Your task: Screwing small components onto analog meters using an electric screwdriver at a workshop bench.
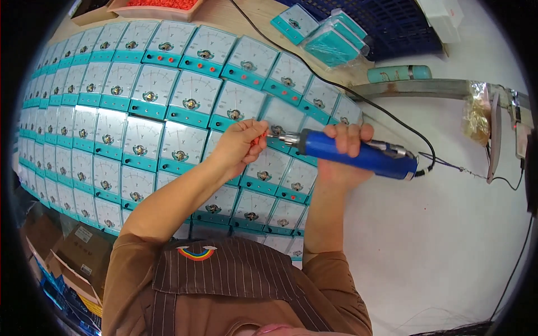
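My right hand wraps round a blue electric screwdriver, held nearly level with its metal tip toward the left. At that tip, the closed fingers of my left hand pinch small red terminal caps. Whether the tip touches one of them is hard to make out. Beneath both hands lie rows of teal and white panel meters, each with a dial face and a teal strip. Some strips carry red and black terminals, such as the red ones on a meter in the top row.
A tray of red caps sits at the far left. Wrapped meters lie by a dark blue basket. A teal bottle rests by a metal bar. The tool's black cable crosses the meters. Cardboard boxes stand lower left.
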`<state>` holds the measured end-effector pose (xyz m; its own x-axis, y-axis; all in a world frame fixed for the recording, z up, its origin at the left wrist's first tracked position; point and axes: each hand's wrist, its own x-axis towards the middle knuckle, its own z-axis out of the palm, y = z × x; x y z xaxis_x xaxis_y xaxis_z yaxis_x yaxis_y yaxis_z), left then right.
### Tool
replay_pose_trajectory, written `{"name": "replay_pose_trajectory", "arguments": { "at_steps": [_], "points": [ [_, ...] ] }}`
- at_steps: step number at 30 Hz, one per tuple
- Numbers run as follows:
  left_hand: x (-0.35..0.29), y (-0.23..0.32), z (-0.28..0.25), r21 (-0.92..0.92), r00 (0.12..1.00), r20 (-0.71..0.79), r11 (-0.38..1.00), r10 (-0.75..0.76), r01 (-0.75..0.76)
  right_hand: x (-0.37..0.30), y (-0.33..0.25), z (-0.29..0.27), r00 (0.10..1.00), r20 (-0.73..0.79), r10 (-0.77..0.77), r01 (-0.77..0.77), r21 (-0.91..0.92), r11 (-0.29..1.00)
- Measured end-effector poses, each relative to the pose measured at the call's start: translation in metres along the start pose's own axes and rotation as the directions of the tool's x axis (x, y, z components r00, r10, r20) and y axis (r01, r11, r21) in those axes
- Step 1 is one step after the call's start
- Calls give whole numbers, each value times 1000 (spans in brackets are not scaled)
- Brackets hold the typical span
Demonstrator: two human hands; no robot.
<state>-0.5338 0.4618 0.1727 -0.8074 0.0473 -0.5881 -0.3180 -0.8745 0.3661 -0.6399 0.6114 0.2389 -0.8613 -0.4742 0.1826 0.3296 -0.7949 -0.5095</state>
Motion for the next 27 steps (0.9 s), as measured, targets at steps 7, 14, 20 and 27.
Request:
{"name": "replay_pose_trajectory", "arguments": {
  "at_steps": [7, 14, 20, 27],
  "points": [
    [1, -17, 24, 73, 994, -95, 996, 60, -53, -18, -3, -7, 997, -18, -75, 72, -139, 988],
    [8, -17, 5, 213, 995, -64, 975, 75, -60, 20, -43, -62, 907, -159, -390, 295, -419, 858],
    [6, -20, 1, 232, 1000, -7, 973, 6, -4, 38, -29, -84, 942, -174, -288, 169, -497, 851],
    [8, -18, 2, 246, 999, 23, 968, -47, 40, 37, -8, -99, 951, -178, -251, 139, -477, 868]
  ]
}}
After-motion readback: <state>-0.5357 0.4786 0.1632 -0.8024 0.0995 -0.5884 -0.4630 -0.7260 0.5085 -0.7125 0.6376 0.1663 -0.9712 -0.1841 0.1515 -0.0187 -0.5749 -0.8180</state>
